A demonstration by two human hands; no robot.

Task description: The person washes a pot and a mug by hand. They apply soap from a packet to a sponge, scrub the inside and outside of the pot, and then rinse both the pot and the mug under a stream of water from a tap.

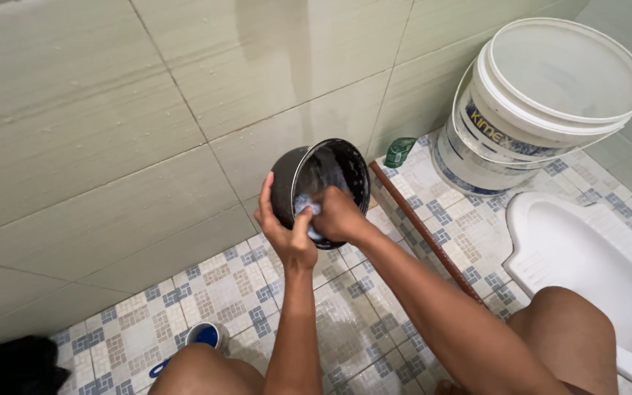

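Mid-scrub: left hand (287, 238) fingers clamped on pot (321, 190) rim, held above floor, right hand (336, 213) fisted round sponge (306, 208) inside; next prob needs turning pot w/ firm grip.

This is a home bathroom or washroom. Large pale green wall tiles (96, 124) meet a wet floor (221, 292) of small patterned blue-and-beige tiles. A white squat toilet (594, 263) is set into the floor at the right edge, with stacked white plastic buckets (543, 102) in the corner behind it.
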